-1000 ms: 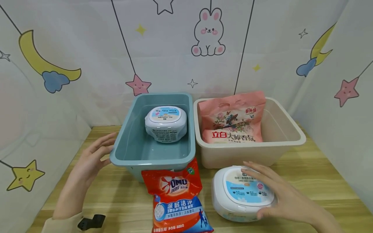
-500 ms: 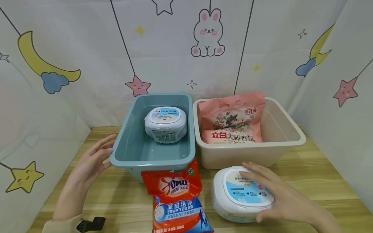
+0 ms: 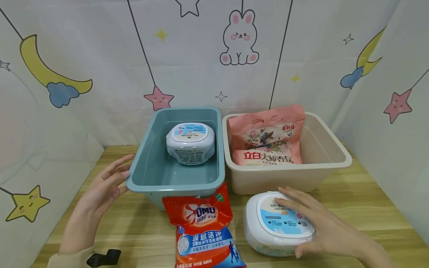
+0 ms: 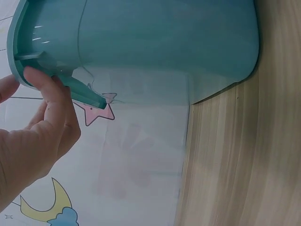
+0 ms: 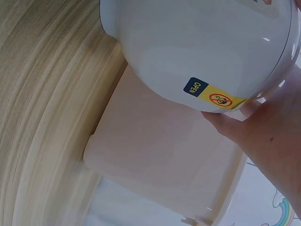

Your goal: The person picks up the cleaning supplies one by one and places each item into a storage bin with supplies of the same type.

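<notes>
My left hand [image 3: 105,184] is at the left front corner of a blue plastic basin [image 3: 175,188]. In the left wrist view, its fingers [image 4: 49,92] pinch the underside and edge of the rim. A white lidded tub with a blue label [image 3: 191,143] sits inside that basin. My right hand [image 3: 323,225] grips a second white lidded tub [image 3: 264,243], which stands on the table. Its thumb is on the near side and its fingers lie across the right part of the lid. The right wrist view shows an OPEN sticker on this tub [image 5: 169,56].
A red and blue OMO detergent bag [image 3: 204,230] leans against the blue basin's front. Behind the second tub stands a cream basin [image 3: 268,178] holding a pink detergent bag [image 3: 268,137]. A printed white curtain [image 3: 194,74] rises behind the wooden table [image 3: 140,238].
A finger of my left hand has come up against the blue basin's rim. My right fingers have shifted slightly further over the tub's lid. The basins and bags stay put.
</notes>
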The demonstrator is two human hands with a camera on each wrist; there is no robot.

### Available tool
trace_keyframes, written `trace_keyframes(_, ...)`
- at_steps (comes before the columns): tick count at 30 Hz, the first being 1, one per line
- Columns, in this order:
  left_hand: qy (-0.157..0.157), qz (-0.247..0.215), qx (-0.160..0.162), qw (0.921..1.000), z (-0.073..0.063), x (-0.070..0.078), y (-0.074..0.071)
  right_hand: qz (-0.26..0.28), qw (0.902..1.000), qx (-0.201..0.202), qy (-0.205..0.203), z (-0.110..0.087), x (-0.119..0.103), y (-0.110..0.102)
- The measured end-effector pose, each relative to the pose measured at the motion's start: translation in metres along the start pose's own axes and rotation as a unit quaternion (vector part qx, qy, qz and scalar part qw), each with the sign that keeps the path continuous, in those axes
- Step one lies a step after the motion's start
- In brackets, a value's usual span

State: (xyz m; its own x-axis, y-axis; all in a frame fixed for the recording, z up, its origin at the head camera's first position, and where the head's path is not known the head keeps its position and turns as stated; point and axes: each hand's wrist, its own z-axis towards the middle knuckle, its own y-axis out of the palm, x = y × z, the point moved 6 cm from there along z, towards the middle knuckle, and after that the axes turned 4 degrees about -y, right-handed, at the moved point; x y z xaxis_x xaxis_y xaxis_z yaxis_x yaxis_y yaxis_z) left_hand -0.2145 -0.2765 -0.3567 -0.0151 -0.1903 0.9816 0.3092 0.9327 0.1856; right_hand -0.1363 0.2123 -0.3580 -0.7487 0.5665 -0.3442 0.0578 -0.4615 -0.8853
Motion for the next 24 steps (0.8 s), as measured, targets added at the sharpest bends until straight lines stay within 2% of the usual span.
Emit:
trace_keyframes(7,-0.002,-0.003,0.000,1.0000,0.0009,-0.0011,-0.0027,-0.014,0.9999,-0.004,0.001,0.0004,-0.0001,0.0000)
trace_keyframes(15,-0.016,0.015,0.016,0.9996,0.0018,-0.0044,-0.0053,-0.034,0.9992,-0.015,0.017,0.0003,0.0007,0.0004)
trace_keyframes(24,-0.005,0.011,0.011,0.9999,0.0014,-0.0034,-0.0040,-0.042,0.9988,-0.025,0.010,0.0007,-0.0002,-0.0005)
